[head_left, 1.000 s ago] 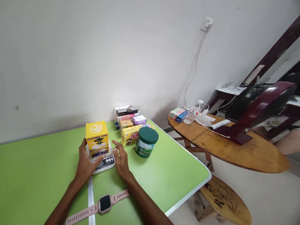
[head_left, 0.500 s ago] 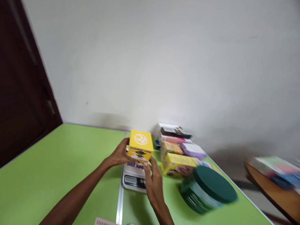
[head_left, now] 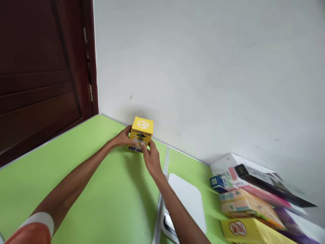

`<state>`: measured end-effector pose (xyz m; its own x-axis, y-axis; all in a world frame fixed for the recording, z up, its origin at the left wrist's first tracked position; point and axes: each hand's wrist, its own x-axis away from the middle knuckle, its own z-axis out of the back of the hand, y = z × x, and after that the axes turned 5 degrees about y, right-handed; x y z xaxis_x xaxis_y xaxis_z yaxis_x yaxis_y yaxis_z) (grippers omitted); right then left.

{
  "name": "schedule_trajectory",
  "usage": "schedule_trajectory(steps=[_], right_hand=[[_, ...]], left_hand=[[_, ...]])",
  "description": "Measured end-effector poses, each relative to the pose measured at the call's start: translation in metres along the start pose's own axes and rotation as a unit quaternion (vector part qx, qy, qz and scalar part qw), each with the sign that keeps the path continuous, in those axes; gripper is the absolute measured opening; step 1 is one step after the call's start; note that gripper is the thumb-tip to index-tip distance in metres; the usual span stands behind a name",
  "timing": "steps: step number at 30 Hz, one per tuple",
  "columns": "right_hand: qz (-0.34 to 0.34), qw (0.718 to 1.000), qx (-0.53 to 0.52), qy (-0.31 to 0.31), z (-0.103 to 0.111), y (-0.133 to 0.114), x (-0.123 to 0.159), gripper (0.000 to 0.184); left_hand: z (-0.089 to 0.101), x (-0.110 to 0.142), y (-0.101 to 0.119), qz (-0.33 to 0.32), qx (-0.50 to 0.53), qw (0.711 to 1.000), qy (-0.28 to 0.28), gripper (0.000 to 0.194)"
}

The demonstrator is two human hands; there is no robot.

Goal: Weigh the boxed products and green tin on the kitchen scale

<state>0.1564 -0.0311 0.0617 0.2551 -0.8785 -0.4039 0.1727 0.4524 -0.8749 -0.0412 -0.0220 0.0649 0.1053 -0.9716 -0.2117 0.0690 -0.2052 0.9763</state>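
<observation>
A yellow box printed "COME ON" stands upright near the far edge of the green table, close to the wall. My left hand is closed around its left side, thumb across the front. On the right side, my right hand grips it too, with the thumb on the lower front. The fingers behind the box are hidden. To the right lies a kitchen scale with a bare white platform; my right forearm covers part of it and of its display.
Several boxes are stacked at the right by the wall: a black box, an orange box, a yellow carton and a small blue box. A metal seam crosses the table. A dark door stands at the left.
Both hands have carried the yellow box from over the scale to the left and back, toward the wall. The camera view has turned left, so the green tub is out of sight.
</observation>
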Motion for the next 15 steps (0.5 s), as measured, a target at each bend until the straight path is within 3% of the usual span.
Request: schedule_trajectory(steps=[4,8,15], right_hand=[[0.023,0.999,0.026,0.017,-0.031,0.031,-0.035,0.057],[0.025,0.999,0.028,0.019,-0.052,0.050,-0.063,0.055],[-0.035,0.998,0.055,0.012,-0.081,0.043,-0.084,0.058]], left_hand=[[0.028,-0.035,-0.015,0.014,-0.033,0.999,0.015,0.091],[0.044,-0.061,-0.016,0.040,-0.060,0.997,0.021,0.084],[0.054,-0.071,0.012,0.096,-0.169,0.980,0.033,0.086]])
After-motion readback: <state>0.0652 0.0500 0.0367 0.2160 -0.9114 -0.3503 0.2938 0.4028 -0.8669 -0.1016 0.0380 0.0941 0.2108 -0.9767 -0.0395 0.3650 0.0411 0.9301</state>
